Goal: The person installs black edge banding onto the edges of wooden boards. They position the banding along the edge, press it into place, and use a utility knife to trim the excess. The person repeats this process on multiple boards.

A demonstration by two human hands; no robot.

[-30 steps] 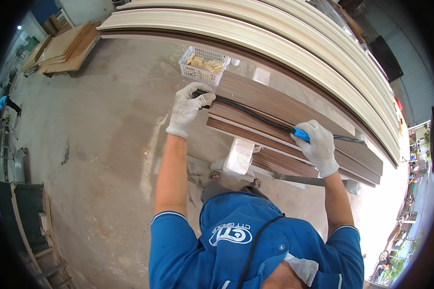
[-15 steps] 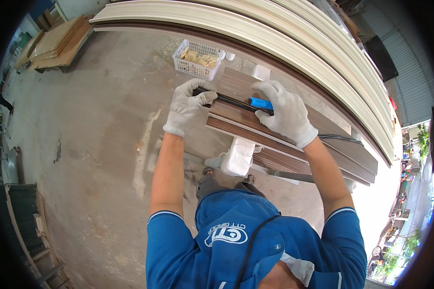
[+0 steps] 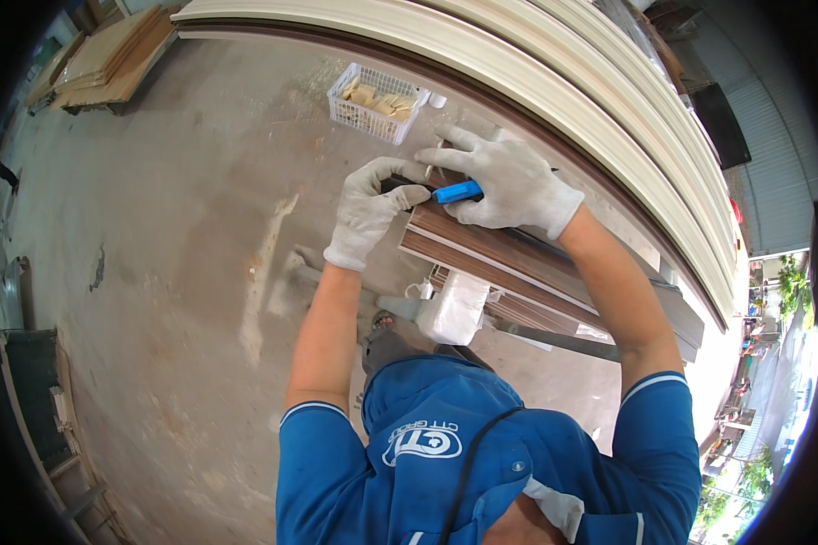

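Both my hands wear pale work gloves over the near-left ends of stacked brown wood-grain profiles (image 3: 482, 238). My left hand (image 3: 369, 211) is closed, with thumb and fingers pinching the end of a thin black strip (image 3: 394, 183). Close beside it, my right hand (image 3: 509, 182) grips a small blue tool (image 3: 456, 192) low between thumb and palm, its other fingers stretched over the profiles. The tool's left tip meets the left fingertips at the strip. What kind of tool it is cannot be made out, and the right hand covers much of the strip.
Long cream mouldings (image 3: 482, 56) run across the far side, rising to the right. A white plastic crate (image 3: 362, 118) of beige pieces stands on the floor beyond my hands. Below the profiles is a white wrapped block (image 3: 454, 309). Flat board sheets (image 3: 114, 56) lie far left.
My right hand has slid left along the strip with the blue tool, up to the left hand. Its fingers have spread out. The left hand keeps its pinch, shifted slightly right.
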